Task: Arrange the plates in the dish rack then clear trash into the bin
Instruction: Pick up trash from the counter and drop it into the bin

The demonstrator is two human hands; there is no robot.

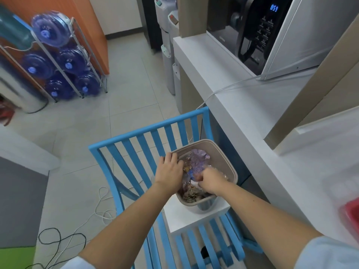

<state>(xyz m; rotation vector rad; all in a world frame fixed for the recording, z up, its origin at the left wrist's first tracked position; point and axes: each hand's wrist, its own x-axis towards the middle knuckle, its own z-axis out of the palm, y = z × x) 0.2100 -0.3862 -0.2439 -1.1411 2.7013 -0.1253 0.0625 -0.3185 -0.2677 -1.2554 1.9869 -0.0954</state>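
A small beige bin (229,162) stands on a white block on the seat of a blue slatted chair (147,133). Inside it lies crumpled trash (198,160): purple and clear plastic wrap, with paper scraps underneath. My left hand (170,170) reaches over the bin's left rim, its fingers curled down onto the plastic. My right hand (210,180) is inside the bin, fingers curled round clear plastic and a white scrap. No plates or dish rack are in view.
A white counter (242,105) runs along the right with a microwave (272,35) on it and a red container (351,212) at its near edge. Water dispensers (169,55) stand beyond. A rack of blue water bottles (62,63) is at far left. Cables (64,239) trail on the tiled floor.
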